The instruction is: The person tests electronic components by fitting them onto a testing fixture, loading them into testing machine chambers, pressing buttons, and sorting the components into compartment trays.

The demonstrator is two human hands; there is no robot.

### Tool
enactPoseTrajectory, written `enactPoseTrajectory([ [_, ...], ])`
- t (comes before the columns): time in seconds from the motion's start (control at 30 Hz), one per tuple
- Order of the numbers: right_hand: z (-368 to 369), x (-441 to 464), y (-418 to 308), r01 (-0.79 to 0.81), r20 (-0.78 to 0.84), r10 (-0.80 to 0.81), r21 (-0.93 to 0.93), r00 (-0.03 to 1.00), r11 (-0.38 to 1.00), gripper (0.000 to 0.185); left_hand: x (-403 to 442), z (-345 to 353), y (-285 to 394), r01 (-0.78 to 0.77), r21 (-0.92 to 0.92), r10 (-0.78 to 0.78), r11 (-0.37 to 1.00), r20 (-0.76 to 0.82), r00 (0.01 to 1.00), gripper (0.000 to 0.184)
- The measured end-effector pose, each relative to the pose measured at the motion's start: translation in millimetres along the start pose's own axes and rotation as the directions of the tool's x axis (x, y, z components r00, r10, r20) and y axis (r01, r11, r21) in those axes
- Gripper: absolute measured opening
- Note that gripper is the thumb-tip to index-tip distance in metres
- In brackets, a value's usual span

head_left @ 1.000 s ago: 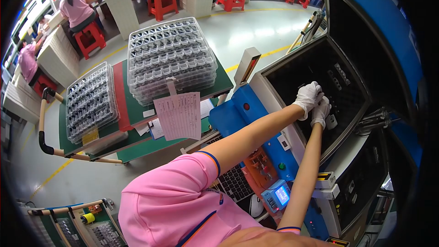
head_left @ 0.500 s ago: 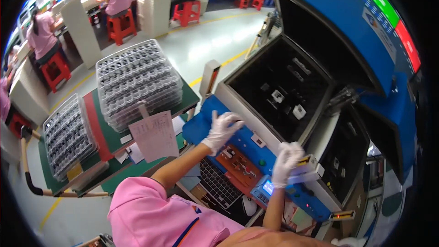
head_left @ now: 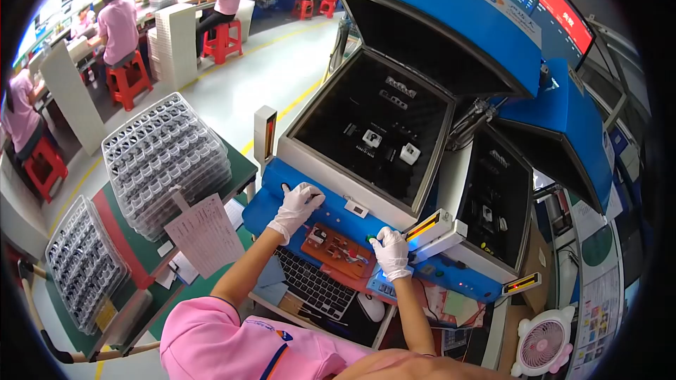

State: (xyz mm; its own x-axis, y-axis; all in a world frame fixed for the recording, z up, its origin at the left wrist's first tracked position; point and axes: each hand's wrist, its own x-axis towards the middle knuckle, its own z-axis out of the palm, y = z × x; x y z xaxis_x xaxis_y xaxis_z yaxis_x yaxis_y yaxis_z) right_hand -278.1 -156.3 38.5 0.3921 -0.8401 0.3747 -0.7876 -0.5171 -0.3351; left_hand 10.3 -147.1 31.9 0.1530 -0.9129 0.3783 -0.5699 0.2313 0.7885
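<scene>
My left hand (head_left: 298, 210), in a white glove, rests on the left part of the blue control panel (head_left: 338, 204), its fingers spread and nothing seen in them. At the panel's right part, my right hand (head_left: 392, 252), also gloved, touches a green button (head_left: 371, 238) with its fingers curled; nothing shows in its grip. Beyond the hands, the test box (head_left: 331, 116) stands with its lid (head_left: 436, 21) raised. Two small white parts, one left (head_left: 372, 138) and one right (head_left: 409, 153), sit on its black foam.
Stacked clear trays (head_left: 165, 162) of small parts stand on a green cart at left. Below the panel are an orange fixture (head_left: 338, 250), a keyboard (head_left: 313, 285) and a mouse (head_left: 371, 307). A second open box (head_left: 493, 200) and a fan (head_left: 543, 343) are at right. Seated people work beyond.
Both hands have left the box interior and come down onto the blue panel, left hand at its left part, right hand at the green button. The view has swung right.
</scene>
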Motion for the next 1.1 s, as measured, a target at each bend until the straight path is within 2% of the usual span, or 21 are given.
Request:
enactPoseTrajectory([
  [0.1, -2, 1, -6, -0.022, 0.042, 0.024, -0.041, 0.999, 0.999, 0.027, -3, -5, -1, 0.067, -0.016, -0.066, 0.998, 0.046, 0.997, 0.013],
  [0.17, -6, 0, -11, -0.034, 0.104, 0.041, -0.068, 0.994, 0.997, 0.027, -4, -9, -2, -0.066, 0.016, 0.066, 0.998, 0.031, 0.997, 0.015],
  [0.2, -5, -11, -11, -0.026, 0.136, 0.033, -0.052, 0.99, 0.998, 0.027, -7, -16, 2, -0.031, 0.025, 0.031, 0.999, 0.029, 0.999, 0.015],
  [0.27, -6, -20, -8, 0.172, 0.058, -0.179, 0.101, 0.982, 0.98, 0.03, -13, -43, 26, 0.119, -0.256, -0.093, 0.959, 0.111, 0.989, 0.016],
  [0.3, -6, -21, -9, 0.275, -0.001, -0.279, 0.171, 0.96, 0.946, 0.034, -21, -57, 36, 0.133, -0.247, -0.114, 0.96, 0.092, 0.989, 0.016],
  [0.37, -12, -31, -15, 0.356, 0.049, -0.365, 0.137, 0.93, 0.924, 0.041, -37, -89, 61, 0.106, -0.586, -0.128, 0.803, 0.004, 0.992, 0.018],
  [0.43, -21, -41, -20, 0.476, 0.133, -0.477, 0.046, 0.869, 0.878, 0.056, -52, -143, 105, 0.231, -0.46, -0.278, 0.857, -0.035, 0.96, 0.016],
  [0.5, -26, -35, -24, 0.494, 0.169, -0.497, 0.062, 0.851, 0.867, 0.059, -59, -186, 105, 0.016, -0.304, -0.081, 0.953, -0.202, 0.976, 0.018],
  [0.57, -26, -28, -27, 0.508, 0.227, -0.509, 0.068, 0.83, 0.859, 0.065, -59, -229, 111, 0.147, -0.323, -0.253, 0.935, -0.317, 0.914, 0.018],
  [0.6, -24, -25, -26, 0.517, 0.234, -0.522, 0.085, 0.82, 0.852, 0.065, -58, -252, 119, 0.2, -0.233, -0.277, 0.952, -0.371, 0.886, 0.019],
  [0.63, -21, -22, -24, 0.53, 0.193, -0.533, 0.068, 0.824, 0.845, 0.067, -57, -272, 122, 0.258, -0.143, -0.295, 0.956, -0.425, 0.856, 0.02],
  [0.7, -14, -18, -20, 0.554, 0.107, -0.554, 0.034, 0.826, 0.832, 0.07, -57, -311, 105, 0.141, -0.067, -0.156, 0.988, -0.484, 0.861, 0.022],
  [0.73, -11, -18, -19, 0.564, 0.111, -0.566, 0.052, 0.817, 0.824, 0.07, -57, -325, 102, 0.157, -0.059, -0.165, 0.986, -0.496, 0.853, 0.022],
  [0.83, -1, -20, -15, 0.493, -0.1, -0.486, 0.281, 0.868, 0.824, 0.068, -59, -361, 91, 0.208, 0.003, -0.172, 0.978, -0.551, 0.817, 0.023],
  [0.93, 18, -28, 12, 0.457, -0.112, -0.447, 0.342, 0.887, 0.821, 0.065, -58, -391, 58, 0.381, 0.152, -0.23, 0.912, -0.58, 0.781, 0.021],
  [0.97, 25, -29, 21, 0.438, -0.12, -0.425, 0.366, 0.897, 0.821, 0.064, -57, -399, 46, 0.386, 0.155, -0.231, 0.91, -0.583, 0.779, 0.021],
  [1.03, 31, -29, 27, 0.448, -0.147, -0.425, 0.375, 0.893, 0.812, 0.058, -53, -415, 18, 0.526, 0.307, -0.313, 0.793, -0.535, 0.784, 0.022],
  [1.07, 33, -28, 28, 0.456, -0.174, -0.422, 0.379, 0.89, 0.805, 0.053, -52, -425, -3, 0.529, 0.309, -0.314, 0.79, -0.538, 0.782, 0.022],
  [1.1, 34, -28, 28, 0.465, -0.202, -0.419, 0.382, 0.885, 0.799, 0.048, -51, -436, -29, 0.579, 0.45, -0.315, 0.679, -0.534, 0.784, 0.024],
])
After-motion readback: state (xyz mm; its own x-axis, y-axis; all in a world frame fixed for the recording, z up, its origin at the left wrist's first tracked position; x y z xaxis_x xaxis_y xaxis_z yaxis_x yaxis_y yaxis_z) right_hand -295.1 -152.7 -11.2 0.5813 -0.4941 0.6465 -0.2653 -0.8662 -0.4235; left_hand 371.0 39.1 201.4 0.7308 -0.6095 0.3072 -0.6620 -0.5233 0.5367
